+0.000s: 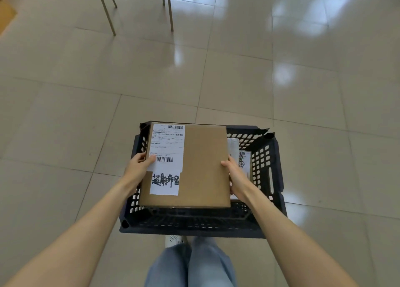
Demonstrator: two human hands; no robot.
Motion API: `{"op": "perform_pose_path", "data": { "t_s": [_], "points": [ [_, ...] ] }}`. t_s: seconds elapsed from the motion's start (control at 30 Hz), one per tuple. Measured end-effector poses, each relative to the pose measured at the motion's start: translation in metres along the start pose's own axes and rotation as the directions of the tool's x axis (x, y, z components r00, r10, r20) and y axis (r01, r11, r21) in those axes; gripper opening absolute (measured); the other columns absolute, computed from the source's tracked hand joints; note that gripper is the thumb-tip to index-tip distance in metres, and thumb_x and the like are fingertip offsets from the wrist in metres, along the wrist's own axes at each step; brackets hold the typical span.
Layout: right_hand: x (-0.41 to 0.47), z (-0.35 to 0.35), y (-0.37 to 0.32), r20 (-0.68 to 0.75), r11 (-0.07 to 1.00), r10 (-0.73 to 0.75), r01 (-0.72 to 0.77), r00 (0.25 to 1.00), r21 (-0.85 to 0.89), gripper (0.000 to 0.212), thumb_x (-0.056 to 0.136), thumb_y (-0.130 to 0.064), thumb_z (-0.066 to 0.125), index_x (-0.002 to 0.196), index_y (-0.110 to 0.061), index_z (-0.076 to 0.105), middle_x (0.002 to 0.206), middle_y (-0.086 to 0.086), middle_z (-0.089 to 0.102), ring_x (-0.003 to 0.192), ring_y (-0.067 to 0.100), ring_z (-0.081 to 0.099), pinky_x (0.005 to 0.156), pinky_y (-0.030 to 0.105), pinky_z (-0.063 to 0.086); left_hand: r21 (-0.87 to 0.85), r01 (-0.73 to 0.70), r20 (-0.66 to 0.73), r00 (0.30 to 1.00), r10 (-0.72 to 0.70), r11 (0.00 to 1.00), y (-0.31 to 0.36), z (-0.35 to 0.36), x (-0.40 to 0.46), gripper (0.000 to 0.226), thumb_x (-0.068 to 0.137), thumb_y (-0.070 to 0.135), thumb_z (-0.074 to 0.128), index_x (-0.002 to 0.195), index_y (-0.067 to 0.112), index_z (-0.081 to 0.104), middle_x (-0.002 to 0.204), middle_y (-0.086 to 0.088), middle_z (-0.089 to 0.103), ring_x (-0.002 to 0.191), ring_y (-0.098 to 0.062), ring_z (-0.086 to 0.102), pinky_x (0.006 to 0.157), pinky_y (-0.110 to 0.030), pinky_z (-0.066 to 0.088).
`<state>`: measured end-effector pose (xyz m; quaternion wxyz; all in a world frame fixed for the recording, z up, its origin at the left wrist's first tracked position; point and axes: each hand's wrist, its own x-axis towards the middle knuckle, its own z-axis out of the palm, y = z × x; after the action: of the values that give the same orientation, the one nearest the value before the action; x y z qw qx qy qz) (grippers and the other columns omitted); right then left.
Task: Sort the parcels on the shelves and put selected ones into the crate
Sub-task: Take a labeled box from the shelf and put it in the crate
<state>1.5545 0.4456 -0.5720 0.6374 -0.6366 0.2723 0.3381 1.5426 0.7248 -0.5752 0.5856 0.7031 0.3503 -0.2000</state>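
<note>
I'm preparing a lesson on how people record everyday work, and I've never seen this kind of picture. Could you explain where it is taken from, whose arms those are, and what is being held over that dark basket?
There is one picture, taken by a wide-angle camera worn on a person's head, looking forward and down. So the two bare arms reaching in from the bottom belong to the wearer; no machine is involved. The left hand and the right hand grip opposite sides of a flat brown cardboard parcel bearing a white shipping label with barcodes and handwritten characters. They hold it over a dark perforated plastic crate standing on a shiny tiled floor. Another labelled parcel already lies inside the crate, partly hidden. Thin metal legs stand at the top; the wearer's jeans show below.
</note>
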Motion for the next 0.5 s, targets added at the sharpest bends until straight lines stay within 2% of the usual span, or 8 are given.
{"op": "perform_pose_path", "data": {
  "t_s": [0.17, 0.27, 0.37, 0.43, 0.5],
  "points": [
    [0.029, 0.01, 0.011, 0.058, 0.999, -0.014, 0.016, 0.998, -0.04, 0.05, 0.104, -0.021, 0.038, 0.15, -0.033, 0.025, 0.131, -0.005, 0.047, 0.098, 0.003, 0.051, 0.09, 0.039, 0.04, 0.059, -0.014, -0.057, 0.998, 0.017, 0.998, -0.02, 0.007, 0.035, 0.027, 0.1, 0.028, 0.049, 0.124, 0.016, 0.053, 0.117, -0.01, 0.065, 0.095, -0.025, 0.065, 0.086, -0.044, 0.054],
    [0.042, 0.013, 0.011, 0.067, 0.995, -0.038, 0.044, 0.997, -0.095, 0.053, 0.103, -0.019, 0.041, 0.152, -0.03, 0.022, 0.131, -0.006, 0.044, 0.092, -0.002, 0.049, 0.081, 0.03, 0.041, 0.067, 0.008, -0.087, 0.996, -0.002, 0.998, -0.029, 0.009, 0.046, 0.026, 0.102, 0.028, 0.044, 0.123, 0.016, 0.052, 0.111, -0.007, 0.065, 0.093, -0.024, 0.064, 0.081, -0.041, 0.054],
    [0.048, 0.011, 0.012, 0.069, 0.992, -0.042, 0.05, 0.997, -0.116, 0.057, 0.101, -0.02, 0.045, 0.152, -0.03, 0.022, 0.14, -0.001, 0.044, 0.097, 0.004, 0.052, 0.085, 0.034, 0.042, 0.085, 0.004, -0.11, 0.994, 0.005, 0.996, -0.035, 0.013, 0.051, 0.03, 0.102, 0.029, 0.043, 0.127, 0.015, 0.051, 0.111, -0.005, 0.063, 0.095, -0.023, 0.062, 0.085, -0.041, 0.052],
    [0.047, 0.011, 0.016, 0.069, 0.992, -0.053, 0.061, 0.996, -0.107, 0.055, 0.101, -0.019, 0.045, 0.151, -0.031, 0.023, 0.137, -0.001, 0.046, 0.106, 0.012, 0.052, 0.09, 0.036, 0.044, 0.093, 0.007, -0.141, 0.99, 0.006, 0.996, -0.037, 0.014, 0.053, 0.03, 0.102, 0.029, 0.042, 0.127, 0.014, 0.051, 0.113, -0.006, 0.063, 0.096, -0.023, 0.062, 0.088, -0.044, 0.052],
    [0.045, 0.013, 0.021, 0.064, 0.994, -0.062, 0.068, 0.996, -0.091, 0.051, 0.101, -0.017, 0.044, 0.148, -0.03, 0.028, 0.132, -0.001, 0.051, 0.108, 0.014, 0.054, 0.088, 0.036, 0.047, 0.085, 0.004, -0.162, 0.987, 0.01, 0.996, -0.038, 0.015, 0.054, 0.03, 0.102, 0.029, 0.042, 0.127, 0.014, 0.051, 0.112, -0.005, 0.064, 0.091, -0.021, 0.063, 0.081, -0.04, 0.053]
  ]
}}
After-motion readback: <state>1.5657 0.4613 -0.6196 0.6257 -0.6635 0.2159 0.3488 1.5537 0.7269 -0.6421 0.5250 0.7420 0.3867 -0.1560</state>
